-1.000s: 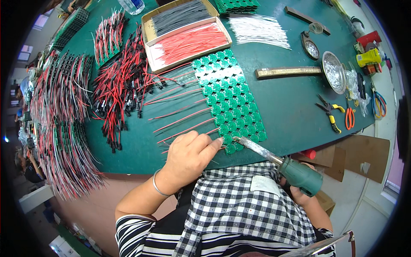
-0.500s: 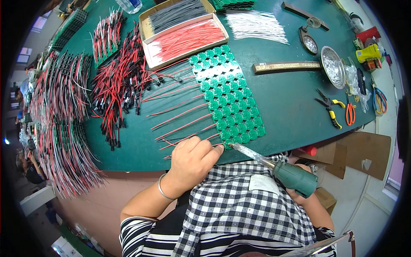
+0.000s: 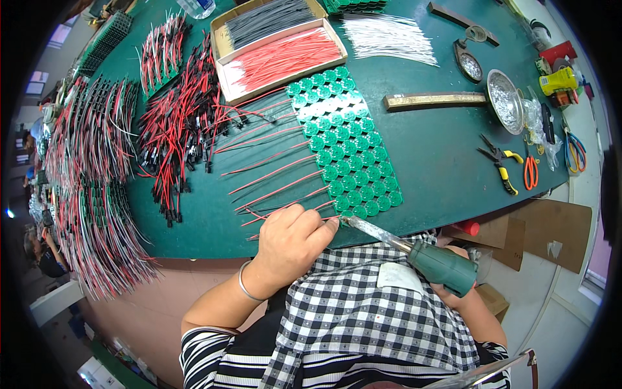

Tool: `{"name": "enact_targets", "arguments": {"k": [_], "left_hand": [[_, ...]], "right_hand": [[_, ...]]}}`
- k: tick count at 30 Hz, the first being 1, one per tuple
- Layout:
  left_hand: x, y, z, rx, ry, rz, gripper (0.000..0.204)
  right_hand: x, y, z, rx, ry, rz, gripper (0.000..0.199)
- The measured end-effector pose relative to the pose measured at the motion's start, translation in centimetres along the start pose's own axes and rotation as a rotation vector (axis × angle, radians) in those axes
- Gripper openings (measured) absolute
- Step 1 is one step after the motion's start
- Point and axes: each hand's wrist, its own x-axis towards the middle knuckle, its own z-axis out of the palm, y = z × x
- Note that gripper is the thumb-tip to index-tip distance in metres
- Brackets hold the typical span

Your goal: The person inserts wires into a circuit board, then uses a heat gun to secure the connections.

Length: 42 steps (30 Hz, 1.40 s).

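A panel of round green circuit boards (image 3: 354, 162) lies on the table in front of me, with red and black wires running off its left edge. My left hand (image 3: 290, 240) is pinched on a red wire (image 3: 333, 218) at the panel's near left corner. In my right hand (image 3: 448, 296) is a soldering iron (image 3: 444, 267) with a green handle, which hides most of the fingers. Its metal tip meets the board by my left fingertips. Whether the tip touches the wire itself is too small to tell.
Beyond the panel stand a box of red wires (image 3: 285, 59) and a bunch of white wires (image 3: 389, 40). Bundled red-black wires (image 3: 184, 123) pile up at left. To the right are a dish on a bar (image 3: 504, 102), pliers (image 3: 500, 165) and orange-handled scissors (image 3: 530, 172).
The soldering iron and my right hand have shifted slightly left. My left hand stays nearly in place, holding the wire at the same corner.
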Motion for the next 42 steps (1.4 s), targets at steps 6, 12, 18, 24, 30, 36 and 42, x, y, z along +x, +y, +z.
{"name": "enact_targets", "arguments": {"k": [6, 12, 18, 24, 30, 36, 42], "left_hand": [[0.1, 0.0, 0.4, -0.017, 0.038, 0.0, 0.007], [0.1, 0.0, 0.3, -0.006, 0.029, -0.003, 0.007], [0.1, 0.1, 0.3, -0.012, 0.025, -0.02, 0.013], [0.9, 0.9, -0.3, -0.067, 0.075, -0.042, 0.021], [1.6, 1.1, 0.4, -0.046, 0.026, -0.023, 0.021], [1.6, 1.1, 0.7, -0.028, -0.005, -0.038, 0.02], [1.7, 1.3, 0.7, -0.018, -0.021, -0.041, 0.021]], "right_hand": [[0.9, -0.3, -0.3, -0.076, 0.107, -0.112, 0.024], [-0.4, 1.1, -0.1, -0.159, 0.147, -0.14, 0.019], [-0.6, 1.5, 0.1, 0.107, 0.11, 0.004, 0.02], [-1.1, 1.8, 0.2, 0.22, 0.152, 0.062, 0.02], [0.4, 0.0, -1.0, -0.135, 0.076, -0.122, 0.022], [0.1, 0.0, -0.6, 0.051, 0.112, 0.027, 0.022], [0.5, -0.2, -0.5, 0.064, 0.118, -0.043, 0.022]]}}
